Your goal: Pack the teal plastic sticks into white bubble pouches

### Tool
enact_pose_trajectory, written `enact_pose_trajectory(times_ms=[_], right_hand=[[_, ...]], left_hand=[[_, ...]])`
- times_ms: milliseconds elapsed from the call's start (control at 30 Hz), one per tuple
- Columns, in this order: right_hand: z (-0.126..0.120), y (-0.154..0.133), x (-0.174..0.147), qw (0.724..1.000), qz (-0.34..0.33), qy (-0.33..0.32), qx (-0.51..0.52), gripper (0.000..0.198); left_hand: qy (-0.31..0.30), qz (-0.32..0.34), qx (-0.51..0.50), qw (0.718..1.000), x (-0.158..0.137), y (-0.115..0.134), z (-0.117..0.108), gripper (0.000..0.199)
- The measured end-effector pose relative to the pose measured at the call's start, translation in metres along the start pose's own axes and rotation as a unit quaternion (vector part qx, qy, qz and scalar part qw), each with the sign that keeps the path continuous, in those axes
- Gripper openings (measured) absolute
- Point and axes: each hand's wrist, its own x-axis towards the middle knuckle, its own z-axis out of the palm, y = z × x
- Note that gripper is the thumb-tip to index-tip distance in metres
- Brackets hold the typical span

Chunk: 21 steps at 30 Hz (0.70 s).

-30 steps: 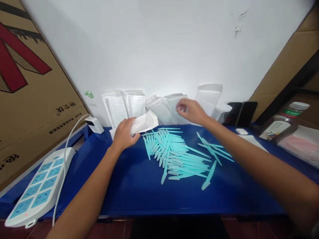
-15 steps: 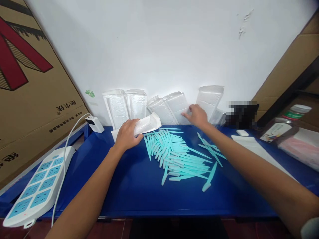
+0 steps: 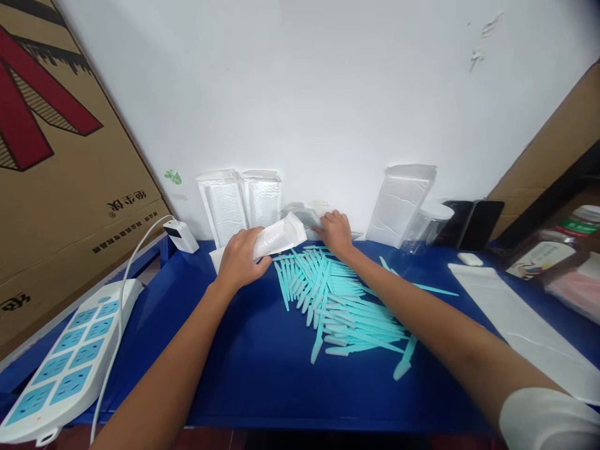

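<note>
Centrally: white pouch held by left hand; greyish pouch gripped by right hand; turquoise sticks heaped below.

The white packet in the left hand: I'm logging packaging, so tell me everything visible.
The white packet looks like paper or thin plastic, with a creased face and a flared right end. The left hand grips it, partly covering it; it tilts up to the right, its end near the turquoise sticks. Contents unclear.
</note>
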Motion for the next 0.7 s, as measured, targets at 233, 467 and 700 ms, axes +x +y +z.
enact_pose_trajectory(times_ms=[233,467,700], right_hand=[[-0.097,0.059,0.04,0.98,0.051,0.091,0.172,0.054],[-0.155,0.103,-0.007,0.924,0.11,0.118,0.347,0.065],[-0.087,0.105,-0.048,0.866,0.237,0.096,0.429,0.051]], left_hand=[[0.013,-0.011,-0.008,1.0,-0.001,0.002,-0.002,0.055],[0.003,-0.021,-0.028,0.999,0.0,0.008,-0.002,0.055],[-0.005,-0.039,-0.038,0.999,-0.001,0.005,0.001,0.056]])
